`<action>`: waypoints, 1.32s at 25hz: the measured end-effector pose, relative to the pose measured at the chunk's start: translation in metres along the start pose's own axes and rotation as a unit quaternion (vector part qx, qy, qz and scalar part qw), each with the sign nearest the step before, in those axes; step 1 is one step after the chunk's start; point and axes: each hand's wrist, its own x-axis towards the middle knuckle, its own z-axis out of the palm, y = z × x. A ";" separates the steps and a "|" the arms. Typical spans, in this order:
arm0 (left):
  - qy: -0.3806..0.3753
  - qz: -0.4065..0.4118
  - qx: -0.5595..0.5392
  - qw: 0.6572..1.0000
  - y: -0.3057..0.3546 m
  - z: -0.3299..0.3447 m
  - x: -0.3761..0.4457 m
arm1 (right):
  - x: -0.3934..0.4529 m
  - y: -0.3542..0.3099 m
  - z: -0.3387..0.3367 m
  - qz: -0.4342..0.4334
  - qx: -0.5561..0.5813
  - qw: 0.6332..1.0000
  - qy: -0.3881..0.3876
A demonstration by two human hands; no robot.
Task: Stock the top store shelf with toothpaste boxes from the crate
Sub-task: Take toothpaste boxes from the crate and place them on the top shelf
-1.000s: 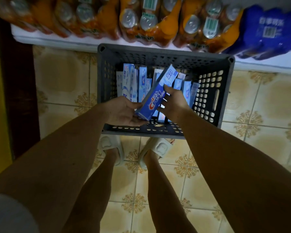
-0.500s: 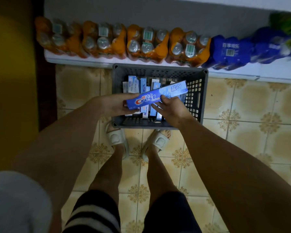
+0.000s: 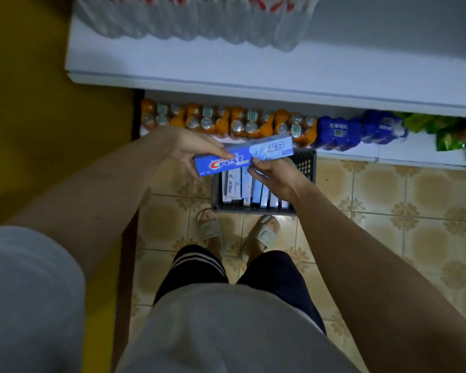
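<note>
Toothpaste box [image 3: 244, 155], blue, red-and-white Crest logo

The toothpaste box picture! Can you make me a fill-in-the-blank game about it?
1. Both hands hold one blue toothpaste box with the word ____ on it.
2. The grey crate stands on the tiled ____.
3. The left hand grips the box's end with the logo, while the ____ hand grips it from below.
4. The cans on the low shelf sit in packs of the colour ____.

Answers: Crest; floor; right; orange
</note>
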 end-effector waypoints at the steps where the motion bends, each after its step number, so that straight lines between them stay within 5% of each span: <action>1: 0.007 -0.001 0.040 0.999 0.011 -0.005 -0.020 | -0.011 -0.008 0.014 -0.014 -0.001 1.000 -0.007; 13: 0.148 0.069 0.251 0.954 0.109 -0.061 -0.192 | -0.116 -0.123 0.125 -0.162 0.000 0.985 -0.058; 17: 0.196 0.079 0.308 0.928 0.132 -0.079 -0.242 | -0.150 -0.170 0.131 -0.291 -0.088 0.953 0.013; 20: 0.228 0.107 0.329 0.910 0.148 -0.090 -0.286 | -0.185 -0.207 0.144 -0.406 -0.299 0.862 0.051; 26: 0.277 0.175 0.353 0.876 0.184 -0.079 -0.361 | -0.250 -0.274 0.197 -0.494 -0.625 0.600 0.073; 33: 0.336 0.283 0.308 0.844 0.208 -0.065 -0.452 | -0.322 -0.336 0.226 -0.542 -0.659 0.514 0.084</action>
